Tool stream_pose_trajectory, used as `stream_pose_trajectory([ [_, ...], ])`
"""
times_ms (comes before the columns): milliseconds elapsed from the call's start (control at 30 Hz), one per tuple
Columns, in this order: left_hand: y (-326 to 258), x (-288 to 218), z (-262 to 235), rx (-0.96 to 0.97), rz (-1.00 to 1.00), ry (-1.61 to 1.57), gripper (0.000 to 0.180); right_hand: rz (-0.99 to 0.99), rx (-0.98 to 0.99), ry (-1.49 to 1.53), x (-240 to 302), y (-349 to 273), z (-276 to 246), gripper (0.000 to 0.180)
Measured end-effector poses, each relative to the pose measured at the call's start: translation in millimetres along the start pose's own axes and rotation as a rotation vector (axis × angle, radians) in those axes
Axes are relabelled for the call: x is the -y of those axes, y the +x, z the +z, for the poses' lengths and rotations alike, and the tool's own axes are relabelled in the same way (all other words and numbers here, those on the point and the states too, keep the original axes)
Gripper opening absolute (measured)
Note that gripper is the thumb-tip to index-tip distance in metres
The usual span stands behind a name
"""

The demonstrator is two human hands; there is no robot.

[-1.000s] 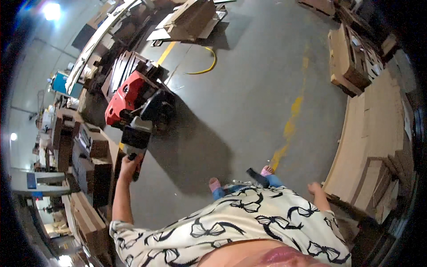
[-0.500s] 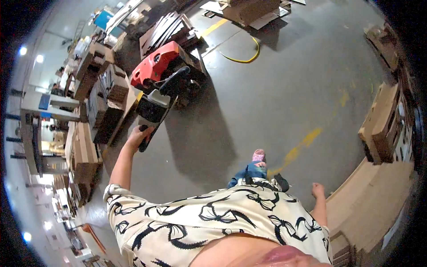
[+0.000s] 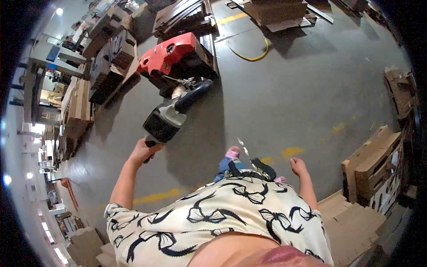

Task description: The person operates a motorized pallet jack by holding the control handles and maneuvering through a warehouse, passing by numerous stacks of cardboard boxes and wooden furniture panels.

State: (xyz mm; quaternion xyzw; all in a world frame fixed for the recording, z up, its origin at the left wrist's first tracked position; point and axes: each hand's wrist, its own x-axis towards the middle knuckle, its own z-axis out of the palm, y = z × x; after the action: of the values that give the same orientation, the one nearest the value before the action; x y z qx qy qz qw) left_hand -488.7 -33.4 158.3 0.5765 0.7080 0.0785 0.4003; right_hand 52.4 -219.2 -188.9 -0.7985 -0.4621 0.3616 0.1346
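My left hand point(image 3: 142, 152) is wrapped round the handle grip of a powered pallet truck. Its tiller head point(image 3: 161, 127), black and grey, slants up and away from my fist to a thick black arm point(image 3: 194, 95). Beyond that sits the red body point(image 3: 171, 52) of the truck, whose forks are hidden from me. My right hand point(image 3: 298, 166) hangs at my side with curled fingers, touching nothing, and I see nothing in it. One pink shoe point(image 3: 232, 152) shows on the floor below me.
Stacked cardboard point(image 3: 373, 167) stands to the right, with flat sheets point(image 3: 351, 222) nearer me. More stacks point(image 3: 80, 104) line the left. Dark strips point(image 3: 184, 20) lie piled behind the truck. A yellow strap point(image 3: 249, 58) curves on the floor; a cardboard pile point(image 3: 275, 13) stands far ahead.
The floor and stacks have shifted in view as I walk. The tiller has swung a little nearer, still in my left hand. My right hand has come forward and to the left.
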Motion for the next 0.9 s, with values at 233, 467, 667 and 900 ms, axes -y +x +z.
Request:
stream_pose_trajectory([
  [233, -28.5, -18.9, -16.2, -0.078, -0.020, -0.234, 0.014, -0.008, 0.048, 0.037, 60.2, 24.9, -117.0, 0.039],
  [467, -91.3, 68.0, 73.7, -0.011, -0.182, -0.409, 0.007, -0.310, -0.120, 0.002, 105.1, 85.5, -130.2, 0.038],
  [667, -97.4, 218.4, 89.6, -0.112, 0.157, -0.512, 0.047, -0.636, 0.012, -0.069, 371.9, 117.1, -64.1, 0.036],
  [900, -70.4, 358.3, 42.3, -0.102, 0.122, -0.549, 0.035, -0.677, 0.053, 0.097, 513.5, 106.6, -29.1, 0.046],
])
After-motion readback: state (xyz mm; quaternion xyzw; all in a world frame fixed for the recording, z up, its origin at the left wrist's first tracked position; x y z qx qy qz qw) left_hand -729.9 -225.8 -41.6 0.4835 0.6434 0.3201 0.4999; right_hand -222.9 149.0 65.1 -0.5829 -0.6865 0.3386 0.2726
